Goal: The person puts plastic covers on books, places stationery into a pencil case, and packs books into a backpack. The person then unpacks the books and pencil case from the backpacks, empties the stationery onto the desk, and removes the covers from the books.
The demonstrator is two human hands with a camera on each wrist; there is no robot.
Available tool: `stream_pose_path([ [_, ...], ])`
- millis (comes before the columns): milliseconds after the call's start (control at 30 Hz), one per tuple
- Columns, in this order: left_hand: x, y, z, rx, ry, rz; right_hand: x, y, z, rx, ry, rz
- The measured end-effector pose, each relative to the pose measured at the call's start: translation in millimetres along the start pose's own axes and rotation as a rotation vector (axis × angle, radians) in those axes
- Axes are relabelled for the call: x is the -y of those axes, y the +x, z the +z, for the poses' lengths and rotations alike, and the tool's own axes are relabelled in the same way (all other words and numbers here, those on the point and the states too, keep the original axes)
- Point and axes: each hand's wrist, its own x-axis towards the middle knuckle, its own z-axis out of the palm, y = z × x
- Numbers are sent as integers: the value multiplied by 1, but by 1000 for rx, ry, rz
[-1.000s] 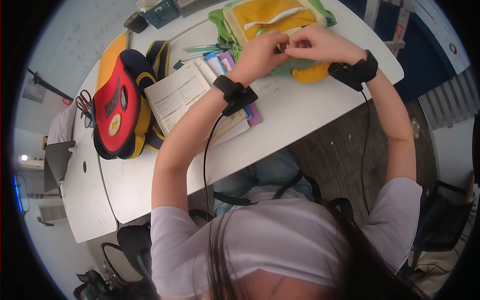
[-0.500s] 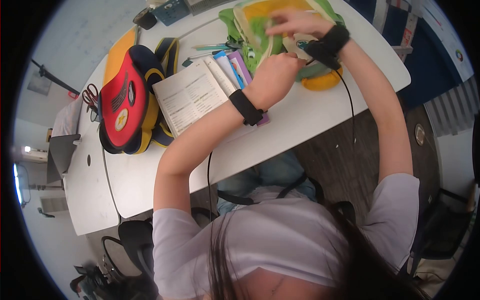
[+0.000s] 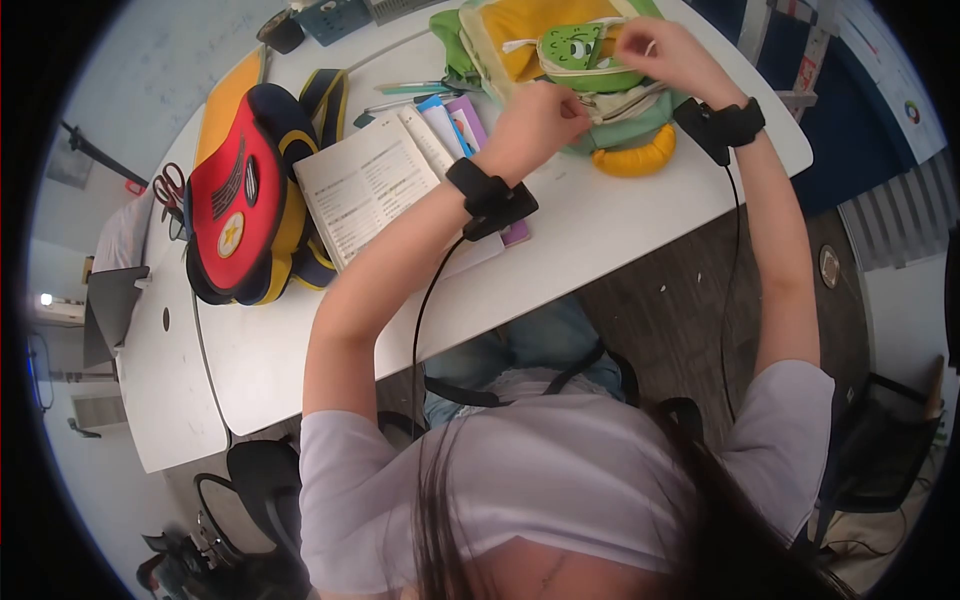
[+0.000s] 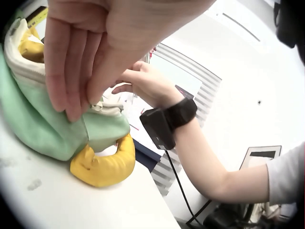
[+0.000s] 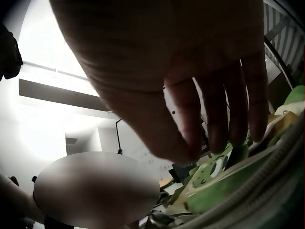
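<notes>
1. Moved right across the bag (image 3: 515, 45) with the right hand (image 3: 672, 62); thumb-to-index contact, unclear whether grasping anything.
2. At the zip (image 3: 622, 103) with left fingers (image 4: 72, 88); grasp unclear.
3. Bag on counter (image 3: 560, 235).

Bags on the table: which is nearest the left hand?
The green-and-yellow bag, right by the left hand. The red bag, with a star badge, lies farther off, beyond the printed pages.

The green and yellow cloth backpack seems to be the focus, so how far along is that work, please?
Looks done: the backpack has a white-edged zip gaping open. In hand: the left hand is at the bag's near edge, the right hand beside its green cartoon face. Remaining, perhaps: closing that zip, possibly after packing the printed white booklet, which lies outside.
</notes>
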Motion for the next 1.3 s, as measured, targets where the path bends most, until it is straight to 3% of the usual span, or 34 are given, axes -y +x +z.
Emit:
stream_pose_path([
  [33,-7,-1,-6,36,-48,-67,17,-3,-3,258,136,-86],
  [67,-12,-1,-11,72,-97,-135,23,-6,0,259,138,-87],
  [133,-14,-2,-15,96,-128,-174,30,-10,9,472,300,-124],
  [200,-15,-4,-17,116,-162,-215,29,-6,11,477,221,-135],
  [267,-13,-8,-20,174,-93,-226,23,-1,11,571,170,0],
  [400,7,-18,-48,142,58,-299,13,-2,8,581,194,-3],
  [600,53,5,-84,44,143,-347,18,5,-13,268,249,-147],
  [667,67,21,-89,-70,191,-370,31,13,-32,56,-7,-239],
  [700,74,31,-92,-71,130,-370,46,13,-41,-62,37,-132],
  [733,81,42,-91,-69,129,-362,53,19,-41,-67,31,-129],
  [800,89,61,-88,-303,349,-178,59,32,-42,-401,-24,-106],
  [833,64,57,-81,-494,571,-63,55,40,-39,-514,23,-79],
  [867,40,54,-79,-498,570,-53,57,44,-41,-521,17,-82],
  [933,1,50,-79,-820,551,563,60,51,-44,-659,17,-87],
  [967,-14,48,-76,-819,550,571,58,55,-43,-677,30,-108],
  [1033,-34,45,-71,-667,666,776,60,59,-39,-708,21,-111],
  [1067,-30,49,-69,-670,663,777,61,61,-37,-730,15,-120],
  [1133,-10,67,-69,-468,458,559,66,57,-31,-741,18,-93],
  [1167,-5,79,-75,-455,377,383,68,53,-29,-709,63,-104],
  [1233,-1,89,-87,-522,332,401,72,43,-21,-629,133,-154],
  [1267,-6,91,-92,-591,286,411,63,40,-8,-540,169,-192],
  [1300,-10,92,-94,-634,227,457,55,33,1,-361,222,-105],
])
